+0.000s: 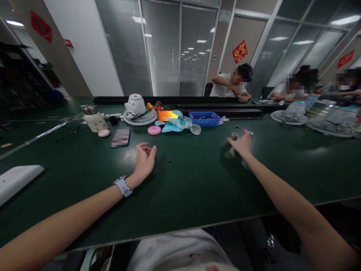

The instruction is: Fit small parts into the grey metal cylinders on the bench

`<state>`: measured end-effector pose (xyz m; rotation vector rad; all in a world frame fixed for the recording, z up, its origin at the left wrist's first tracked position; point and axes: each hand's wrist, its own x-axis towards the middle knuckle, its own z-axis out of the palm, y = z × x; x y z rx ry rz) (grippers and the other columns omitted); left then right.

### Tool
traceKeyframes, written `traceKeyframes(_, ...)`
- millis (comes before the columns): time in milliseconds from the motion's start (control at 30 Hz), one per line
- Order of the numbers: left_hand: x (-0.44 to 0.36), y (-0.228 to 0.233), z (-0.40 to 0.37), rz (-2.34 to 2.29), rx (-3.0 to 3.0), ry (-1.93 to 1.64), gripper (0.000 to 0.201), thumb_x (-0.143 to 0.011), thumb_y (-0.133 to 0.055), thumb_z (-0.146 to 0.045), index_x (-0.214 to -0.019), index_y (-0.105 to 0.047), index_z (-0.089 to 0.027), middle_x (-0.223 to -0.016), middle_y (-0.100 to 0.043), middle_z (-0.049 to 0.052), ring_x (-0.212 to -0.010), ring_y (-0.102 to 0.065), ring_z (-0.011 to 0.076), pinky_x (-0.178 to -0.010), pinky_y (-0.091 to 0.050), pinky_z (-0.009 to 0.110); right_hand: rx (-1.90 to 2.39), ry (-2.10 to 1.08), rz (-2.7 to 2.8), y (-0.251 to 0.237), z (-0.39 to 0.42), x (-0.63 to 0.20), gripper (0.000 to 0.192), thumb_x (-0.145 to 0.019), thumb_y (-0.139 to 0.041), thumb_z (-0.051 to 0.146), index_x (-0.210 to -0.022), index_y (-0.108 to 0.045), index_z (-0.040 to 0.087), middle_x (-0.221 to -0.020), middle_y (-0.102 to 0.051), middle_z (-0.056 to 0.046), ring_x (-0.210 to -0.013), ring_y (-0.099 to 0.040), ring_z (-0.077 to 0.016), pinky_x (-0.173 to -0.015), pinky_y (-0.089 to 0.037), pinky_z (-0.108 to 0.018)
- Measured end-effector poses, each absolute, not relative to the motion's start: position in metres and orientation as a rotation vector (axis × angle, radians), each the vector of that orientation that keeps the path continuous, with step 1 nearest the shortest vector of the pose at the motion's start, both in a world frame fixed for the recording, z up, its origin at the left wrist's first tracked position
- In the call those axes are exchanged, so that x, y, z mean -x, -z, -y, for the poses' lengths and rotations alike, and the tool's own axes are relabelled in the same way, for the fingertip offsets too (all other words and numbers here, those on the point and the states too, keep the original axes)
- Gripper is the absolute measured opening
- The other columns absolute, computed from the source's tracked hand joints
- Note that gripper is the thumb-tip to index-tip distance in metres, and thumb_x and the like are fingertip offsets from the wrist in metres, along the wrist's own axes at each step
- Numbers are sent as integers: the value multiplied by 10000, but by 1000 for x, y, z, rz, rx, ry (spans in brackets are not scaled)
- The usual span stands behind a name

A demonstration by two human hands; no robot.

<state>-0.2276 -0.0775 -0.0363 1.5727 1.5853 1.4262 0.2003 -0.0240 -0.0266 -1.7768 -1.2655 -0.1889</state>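
Holding right hand (241, 143) with fingers spread beside small metal cylinder (234, 136) on counter (194, 180); likely feeling stiff, dense for its size and slippery, so calling for a pinch around the sides; hovering left hand (145, 161) loosely curled, empty, near tiny dark part (169, 160).

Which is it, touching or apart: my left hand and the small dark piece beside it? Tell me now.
Apart. The head view plainly shows green tabletop between your left hand and the small dark piece.

Right hand (242, 144) spread at a metal part (234, 135) — left hand (144, 162) half-curled over the green table (197, 188).
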Motion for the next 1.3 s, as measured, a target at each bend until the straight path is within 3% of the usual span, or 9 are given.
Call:
traceKeyframes(67, 227, 36, 78, -1578, -1552, -1450, 438, -878, -544, -435, -1174, -342, -183, -997, -518, 52, -837, -571, 179, -682, -493, 324, 1632, 328, 1262, 14, 41, -163, 779, -760, -709, 369, -1425, -377, 138, -1418, -446, -213, -1239, -496, -333, -1046, -372, -526)
traceKeyframes(133, 226, 35, 78, -1576, -1547, -1458, 427, -877, -547, -431, -1158, -336, -189, -992, -514, 48, -828, -572, 175, -675, -492, 320, 1418, 273, 1565, 4, 61, -115, 551, -858, -615, 387, -1362, -498, 199, -1380, -506, -152, -1268, -474, -309, -1069, -347, -507)
traceKeyframes(200, 227, 36, 77, -1577, -1547, -1450, 425, -876, -548, -437, -1148, -331, -194, -994, -508, 47, -821, -572, 173, -661, -489, 315, 1239, 15, 1995, 2, 75, -67, 405, -886, -598, 458, -1241, -635, 265, -1290, -593, -95, -1224, -513, -282, -1054, -364, -486)
traceKeyframes(367, 229, 40, 75, -1591, -1547, -1469, 422, -864, -553, -449, -1124, -329, -202, -993, -499, 43, -806, -569, 172, -650, -489, 316, 1246, -377, 2294, 15, 76, 7, 473, -777, -695, 602, -1175, -708, 348, -1351, -560, -81, -1250, -469, -302, -1005, -375, -518)
traceKeyframes(567, 227, 40, 76, -1572, -1598, -1428, 429, -861, -554, -467, -1117, -336, -201, -978, -511, 39, -822, -568, 175, -680, -493, 326, 1238, -425, 2299, 25, 67, 28, 278, -806, -687, 562, -1000, -769, 380, -1300, -600, -49, -1233, -476, -285, -1005, -358, -510)
traceKeyframes(767, 226, 37, 78, -1592, -1599, -1417, 405, -862, -561, -437, -1102, -334, -203, -986, -515, 40, -817, -576, 171, -666, -491, 322, 1094, -236, 2162, 6, 65, -37, 165, -859, -682, 421, -956, -780, 331, -1179, -676, -29, -1110, -584, -237, -963, -436, -433)
traceKeyframes(967, 226, 35, 78, -1606, -1606, -1379, 445, -832, -587, -457, -1103, -347, -199, -961, -532, 38, -807, -580, 183, -648, -477, 320, 1516, 295, 1613, -16, 43, -181, 241, -875, -637, 405, -979, -785, 245, -1083, -728, -70, -1065, -631, -261, -967, -455, -403)
traceKeyframes(1167, 225, 31, 80, -1603, -1571, -1395, 432, -813, -599, -429, -1078, -343, -203, -945, -517, 33, -785, -570, 176, -609, -469, 299, 1886, 157, 1401, -3, 30, -223, 305, -837, -643, 421, -995, -792, 207, -927, -768, -83, -876, -695, -264, -794, -507, -345)
traceKeyframes(1300, 226, 33, 79, -1585, -1600, -1380, 441, -818, -593, -452, -1078, -333, -207, -956, -508, 34, -807, -570, 181, -616, -482, 302, 1922, 161, 1345, 0, 26, -223, 323, -836, -636, 426, -1016, -789, 205, -952, -767, -90, -890, -697, -269, -786, -508, -344)
